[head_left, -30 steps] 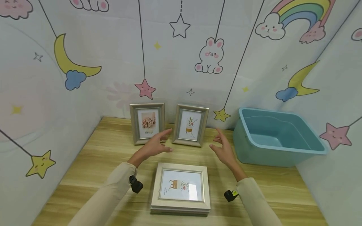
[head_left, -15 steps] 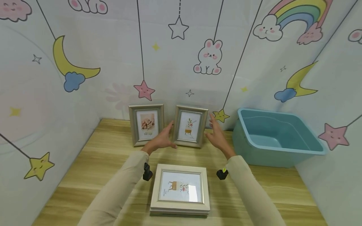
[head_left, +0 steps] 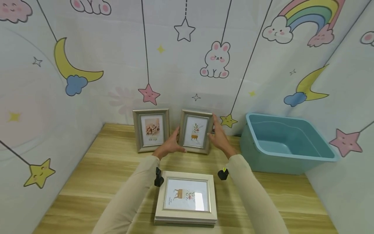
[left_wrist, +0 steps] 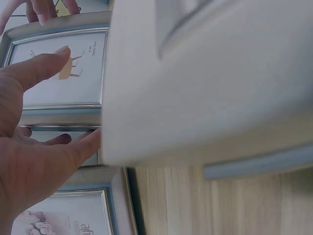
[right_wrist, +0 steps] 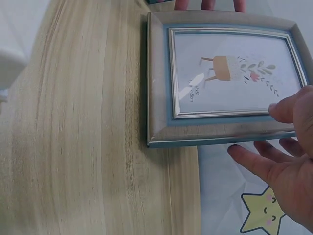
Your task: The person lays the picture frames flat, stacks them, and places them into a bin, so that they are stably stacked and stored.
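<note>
A silvery picture frame (head_left: 195,131) with a plant-and-pot print stands upright against the back wall, between both hands. At its left edge, my left hand (head_left: 170,144) has extended fingers, with the thumb over the lower front. On the other side, my right hand (head_left: 219,138) has its fingers along the right edge; its thumb (right_wrist: 286,108) overlaps the frame's front in the right wrist view. Fingertips of both hands lie close beside the edges. A matching frame (head_left: 151,130) with a flower picture stands to the left. Nearer, a stack of cream frames (head_left: 187,195) lies flat.
A blue plastic tub (head_left: 289,143) stands at the right on the wood-grain table (head_left: 96,169). White walls (head_left: 117,48) with cartoon prints enclose the back and sides. In the left wrist view, a stacked cream frame (left_wrist: 195,98) fills much of the picture.
Both hands have moved forward and inward to the edges of the right-hand standing frame. The other frame, the stack and the tub have stayed in place.
</note>
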A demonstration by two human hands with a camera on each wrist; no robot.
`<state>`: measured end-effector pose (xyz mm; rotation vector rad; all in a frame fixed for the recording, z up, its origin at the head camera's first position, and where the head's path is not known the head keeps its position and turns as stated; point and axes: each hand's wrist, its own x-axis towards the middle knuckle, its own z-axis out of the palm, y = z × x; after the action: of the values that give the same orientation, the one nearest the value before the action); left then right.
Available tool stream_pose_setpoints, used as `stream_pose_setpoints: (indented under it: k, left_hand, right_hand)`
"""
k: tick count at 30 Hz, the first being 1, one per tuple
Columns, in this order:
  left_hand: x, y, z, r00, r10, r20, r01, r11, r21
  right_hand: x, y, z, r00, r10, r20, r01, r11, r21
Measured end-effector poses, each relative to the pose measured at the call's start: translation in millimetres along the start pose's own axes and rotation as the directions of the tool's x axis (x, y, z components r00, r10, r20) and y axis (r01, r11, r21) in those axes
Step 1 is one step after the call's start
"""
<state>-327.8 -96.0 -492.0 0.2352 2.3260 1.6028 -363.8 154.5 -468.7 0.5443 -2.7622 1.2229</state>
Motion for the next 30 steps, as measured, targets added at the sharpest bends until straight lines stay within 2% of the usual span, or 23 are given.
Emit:
stream_pose_setpoints:
  k: [6,19,22,30]
  left_hand:
    - [2.4,-2.1,-3.4,1.000,0.020,-0.006,-0.021,0.998,-0.051]
    - [-1.1,-5.4,-1.7,1.000,0.012,0.015,-0.011,0.998,-0.069]
    - [-2.0,-2.6,-1.1,1.000,0.018,0.020,-0.017,0.998,-0.054]
    - [-7.1,6.1,-3.6,0.999,-0.010,0.049,0.013,0.997,-0.073]
  right_hand:
    - [4.4,-3.0,0.0,1.000,-0.012,-0.010,0.012,1.000,-0.004]
    - [4.9,2.6,2.7,0.996,0.077,-0.034,-0.078,0.996,-0.031]
    - [1.8,2.0,1.3,0.996,0.076,-0.044,-0.077,0.997,-0.032]
    - [-3.6,-7.6,-5.6,0.995,0.070,-0.074,-0.072,0.997,-0.033]
